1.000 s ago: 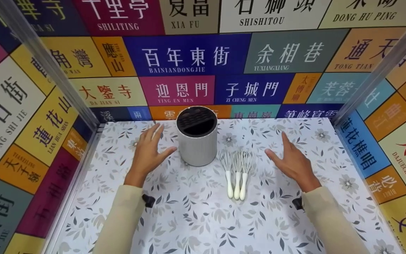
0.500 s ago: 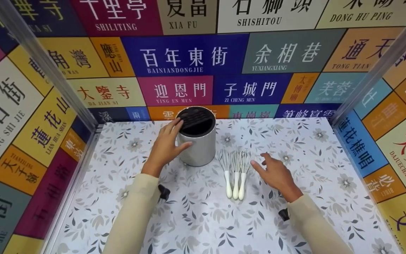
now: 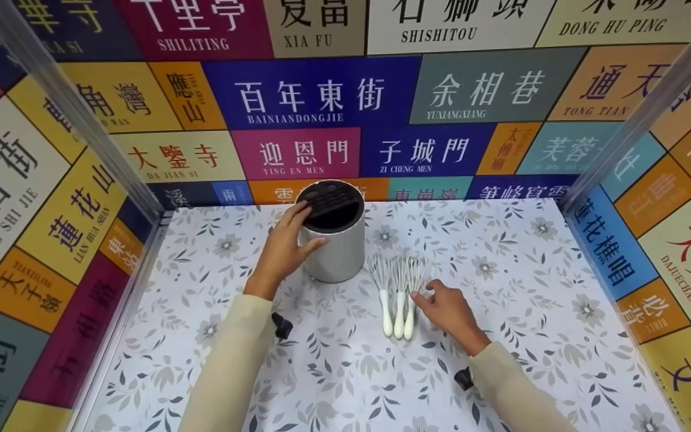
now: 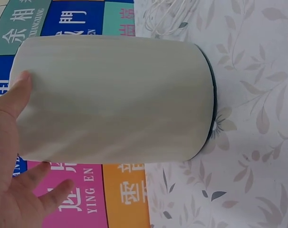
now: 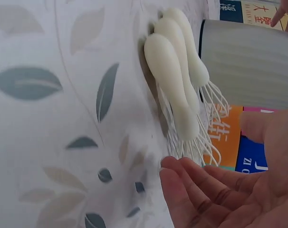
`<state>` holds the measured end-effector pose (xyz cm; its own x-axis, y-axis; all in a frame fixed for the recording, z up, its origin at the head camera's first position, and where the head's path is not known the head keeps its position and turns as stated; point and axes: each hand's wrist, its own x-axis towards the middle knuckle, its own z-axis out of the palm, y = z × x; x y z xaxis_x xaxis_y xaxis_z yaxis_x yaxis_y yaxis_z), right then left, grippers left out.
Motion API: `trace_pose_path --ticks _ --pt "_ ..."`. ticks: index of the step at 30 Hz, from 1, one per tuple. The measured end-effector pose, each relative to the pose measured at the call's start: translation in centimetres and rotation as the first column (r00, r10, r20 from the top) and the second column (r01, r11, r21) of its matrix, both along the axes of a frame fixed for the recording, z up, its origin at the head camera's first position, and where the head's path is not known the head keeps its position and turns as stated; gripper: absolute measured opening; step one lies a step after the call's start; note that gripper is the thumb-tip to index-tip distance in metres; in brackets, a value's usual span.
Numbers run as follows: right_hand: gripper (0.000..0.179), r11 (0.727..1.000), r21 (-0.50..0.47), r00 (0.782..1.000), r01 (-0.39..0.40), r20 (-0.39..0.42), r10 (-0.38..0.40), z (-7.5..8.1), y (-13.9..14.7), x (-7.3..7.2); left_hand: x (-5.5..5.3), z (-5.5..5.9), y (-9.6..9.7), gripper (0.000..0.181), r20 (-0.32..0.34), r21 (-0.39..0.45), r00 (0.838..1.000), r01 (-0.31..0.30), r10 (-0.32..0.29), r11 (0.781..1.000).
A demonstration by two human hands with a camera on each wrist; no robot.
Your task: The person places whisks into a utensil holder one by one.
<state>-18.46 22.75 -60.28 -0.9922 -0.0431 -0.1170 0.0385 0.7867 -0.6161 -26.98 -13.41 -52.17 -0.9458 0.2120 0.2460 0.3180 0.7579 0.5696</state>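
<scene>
- Head: three whisks (image 3: 401,295) lie on the counter (image 3: 321,366), just left of the right hand (image 3: 448,307), near the holder (image 3: 335,255); the left hand (image 3: 282,249) is at the holder's left side.
- Left wrist: whisks cut off at top; left hand spread, thumb touching the holder.
- Right wrist: wire ends partly hidden; right hand half open, gripping nothing.

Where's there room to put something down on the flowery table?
Three bare patches: between left sleeve and right sleeve, nearer the camera than the whisks; left sleeve to left wall; right sleeve to right wall. It's crowded in the middle: left grip at the canister, right grip beside the whisks.
</scene>
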Motion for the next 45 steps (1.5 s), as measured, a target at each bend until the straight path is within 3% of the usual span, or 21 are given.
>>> trace_pose_path --ticks 7,14,18,33,45 --pt "0.038 0.998 -0.039 0.999 0.044 0.026 -0.043 -0.9 -1.2 0.2 0.1 -0.1 0.0 0.076 -0.024 0.007 1.000 -0.013 0.013 1.000" --pt "0.033 0.973 -0.173 0.979 0.152 0.160 -0.125 -1.8 -2.2 0.5 -0.1 -0.1 -0.1 0.076 -0.012 -0.004 1.000 -0.006 0.006 1.000" --pt "0.033 0.956 -0.225 0.970 0.189 0.196 -0.145 -2.1 -2.3 0.7 -0.2 -0.1 -0.3 0.074 -0.017 -0.006 1.000 0.010 -0.010 1.000" --pt "0.032 0.937 -0.267 0.970 0.225 0.156 -0.188 -2.2 -1.6 0.8 -0.3 -0.2 -0.3 0.074 0.004 -0.005 1.000 0.025 -0.025 1.000" --pt "0.037 0.901 -0.380 0.977 0.210 0.122 -0.177 0.5 -1.9 0.0 -0.3 -0.2 -0.4 0.075 -0.005 0.004 0.999 0.034 -0.034 0.999"
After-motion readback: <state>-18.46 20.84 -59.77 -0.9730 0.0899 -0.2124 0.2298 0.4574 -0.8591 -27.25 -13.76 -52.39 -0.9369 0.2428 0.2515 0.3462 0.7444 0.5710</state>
